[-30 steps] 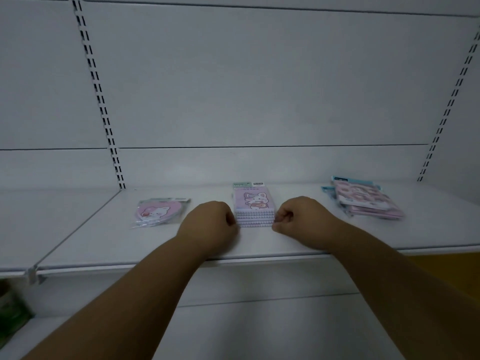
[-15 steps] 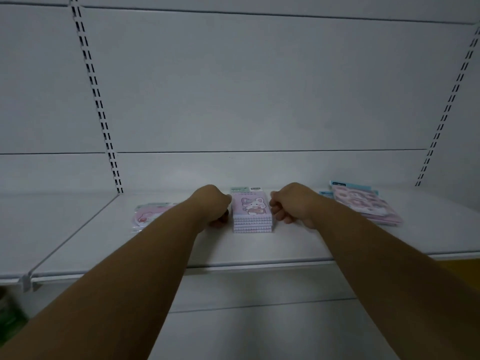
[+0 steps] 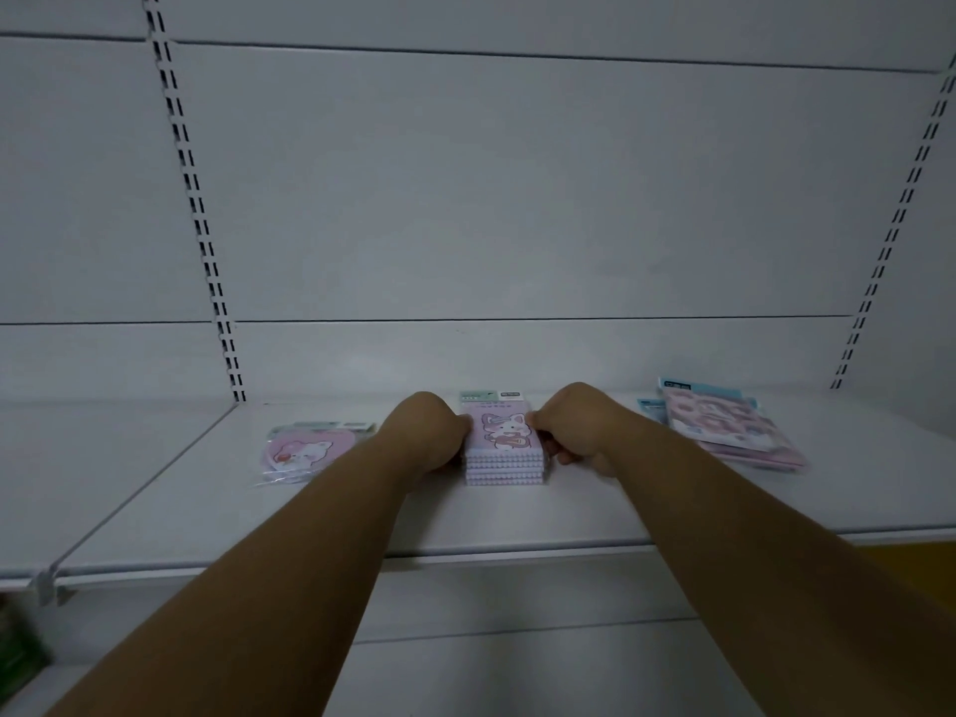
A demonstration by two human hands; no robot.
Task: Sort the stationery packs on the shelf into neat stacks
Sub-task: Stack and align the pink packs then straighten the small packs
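Curled left hand (image 3: 428, 432) and right hand (image 3: 577, 425) squeeze the purple stack (image 3: 504, 447) between them.

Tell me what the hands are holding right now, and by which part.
Both the left hand and right hand press the middle purple stack between them, gripping its left and right side edges.

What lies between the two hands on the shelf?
In the head view, a stack of purple packs lies between the left hand and the right hand; both hands press against its sides.
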